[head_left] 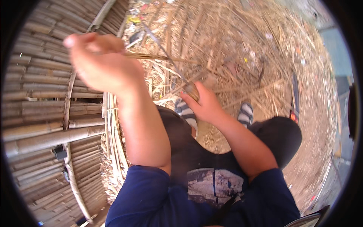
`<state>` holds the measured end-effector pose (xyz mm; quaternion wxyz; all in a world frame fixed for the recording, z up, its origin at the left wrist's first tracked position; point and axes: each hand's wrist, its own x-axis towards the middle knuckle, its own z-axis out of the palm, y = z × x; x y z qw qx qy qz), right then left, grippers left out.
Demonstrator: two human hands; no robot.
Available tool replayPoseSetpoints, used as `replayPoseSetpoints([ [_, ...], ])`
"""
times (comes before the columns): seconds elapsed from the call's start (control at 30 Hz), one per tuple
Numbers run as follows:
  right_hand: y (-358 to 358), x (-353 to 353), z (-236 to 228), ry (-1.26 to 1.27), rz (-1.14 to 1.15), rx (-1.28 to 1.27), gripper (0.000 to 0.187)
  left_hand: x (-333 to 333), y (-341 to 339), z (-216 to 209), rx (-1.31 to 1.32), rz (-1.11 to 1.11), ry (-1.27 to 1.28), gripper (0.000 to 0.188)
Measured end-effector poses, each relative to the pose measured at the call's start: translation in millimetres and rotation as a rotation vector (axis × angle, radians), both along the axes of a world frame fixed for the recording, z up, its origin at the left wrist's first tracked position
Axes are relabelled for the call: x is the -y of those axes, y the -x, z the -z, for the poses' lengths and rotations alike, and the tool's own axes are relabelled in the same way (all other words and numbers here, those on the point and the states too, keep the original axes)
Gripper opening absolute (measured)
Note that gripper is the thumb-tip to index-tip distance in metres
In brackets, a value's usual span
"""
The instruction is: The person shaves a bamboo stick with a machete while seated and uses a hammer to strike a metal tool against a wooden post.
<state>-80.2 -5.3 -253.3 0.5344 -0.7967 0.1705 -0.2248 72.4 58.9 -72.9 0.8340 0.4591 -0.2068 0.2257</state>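
Within the right grip (206,102), fingers wrapped tight: the wooden handle of a knife (160,47), long narrow blade running up and to the left, away from the knuckles. Up and left of it, left grip (107,64) raised, fingers curled, motion-blurred; a thin strip (153,56) sticks out from its right side and crosses the blade in view. Can't tell whether the left grip pinches the strip, or whether strip and blade touch. Below the left grip, along the forearm: bundle of pale split strips (115,132). Left of both, bamboo wall (41,77). Beside the right grip, sandaled feet, left foot (185,109) nearer, right foot (245,114) farther off. Beyond the grips, straw litter (234,41) over the ground. Well right of the right grip, a dark long object (295,92) by the knee.
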Motion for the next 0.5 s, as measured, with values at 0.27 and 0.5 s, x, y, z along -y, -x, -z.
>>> replayPoseSetpoints([
  [0.27, 10, 3, -47, -0.419, 0.016, -0.065, 0.039, 20, 31, -2, 0.05, 0.227, 0.056, 0.041],
  [0.5, 8, -10, 3, -0.093, 0.013, -0.052, 0.049, -11, -5, 7, 0.066, 0.389, -0.039, 0.044],
])
